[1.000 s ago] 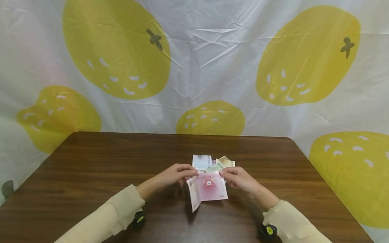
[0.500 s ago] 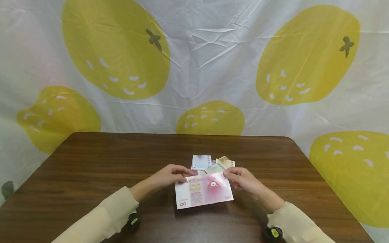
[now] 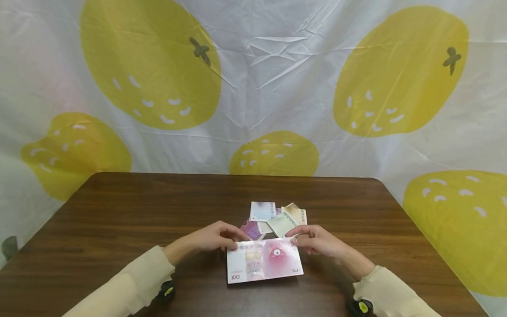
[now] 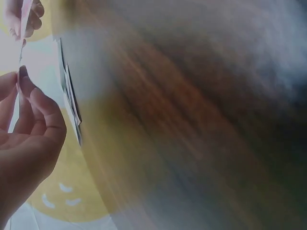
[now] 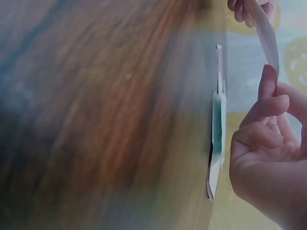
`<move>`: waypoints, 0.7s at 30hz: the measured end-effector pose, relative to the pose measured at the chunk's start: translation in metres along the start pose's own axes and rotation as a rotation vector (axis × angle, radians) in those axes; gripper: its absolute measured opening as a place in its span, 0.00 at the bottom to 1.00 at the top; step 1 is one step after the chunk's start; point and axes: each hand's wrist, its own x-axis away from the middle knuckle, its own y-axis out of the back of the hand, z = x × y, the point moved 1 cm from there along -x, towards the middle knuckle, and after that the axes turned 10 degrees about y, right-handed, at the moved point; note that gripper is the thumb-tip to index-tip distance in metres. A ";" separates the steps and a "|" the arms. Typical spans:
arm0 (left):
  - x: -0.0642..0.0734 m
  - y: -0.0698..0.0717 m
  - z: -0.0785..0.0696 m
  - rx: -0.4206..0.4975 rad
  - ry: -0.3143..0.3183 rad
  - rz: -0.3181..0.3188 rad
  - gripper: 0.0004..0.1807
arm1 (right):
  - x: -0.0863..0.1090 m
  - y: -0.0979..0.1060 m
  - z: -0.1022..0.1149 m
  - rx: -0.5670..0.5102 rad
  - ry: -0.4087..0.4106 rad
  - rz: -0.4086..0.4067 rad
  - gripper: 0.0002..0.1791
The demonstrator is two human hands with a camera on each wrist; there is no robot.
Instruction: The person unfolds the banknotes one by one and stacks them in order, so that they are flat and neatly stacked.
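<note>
A pink-and-white banknote (image 3: 264, 260) marked 100 is stretched flat between both hands in the head view. My left hand (image 3: 210, 237) pinches its upper left corner between thumb and fingers. At the upper right corner, my right hand (image 3: 318, 240) pinches it the same way. Both wrist views show the note edge-on, raised above the table, with the left thumb and fingertips (image 4: 23, 72) on it and the right fingertips (image 5: 268, 74) likewise. Just behind the note lies a loose pile of banknotes: a greenish one (image 3: 283, 224), a pale blue one (image 3: 263, 211), a purple one (image 3: 251, 229) and a yellowish one (image 3: 297, 214).
The dark brown wooden table (image 3: 138, 211) extends around the notes on all sides. Behind it hangs a white curtain (image 3: 273, 88) printed with large yellow fruit.
The 100 note was bent on its left side and has been straightened out flat. Both hands then brought it nearer the body, uncovering more of the pile behind.
</note>
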 end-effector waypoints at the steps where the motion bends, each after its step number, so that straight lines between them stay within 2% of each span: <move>1: 0.000 0.000 0.001 -0.013 -0.003 0.010 0.15 | 0.000 0.000 -0.001 -0.008 -0.003 0.014 0.16; 7: -0.003 -0.001 0.004 -0.099 -0.027 0.035 0.14 | 0.001 0.000 -0.006 -0.018 -0.004 0.078 0.15; 11: -0.004 -0.002 0.004 -0.149 -0.042 0.041 0.12 | 0.001 0.002 -0.010 -0.008 0.038 0.121 0.14; 14: -0.004 -0.002 0.004 -0.178 -0.024 0.030 0.11 | 0.002 0.003 -0.012 -0.002 0.085 0.156 0.12; 18: -0.004 -0.003 0.004 -0.210 -0.007 0.016 0.10 | 0.001 0.004 -0.015 0.016 0.087 0.161 0.12; 21: -0.004 -0.003 0.004 -0.244 -0.019 0.008 0.10 | 0.000 0.003 -0.016 0.059 0.045 0.135 0.13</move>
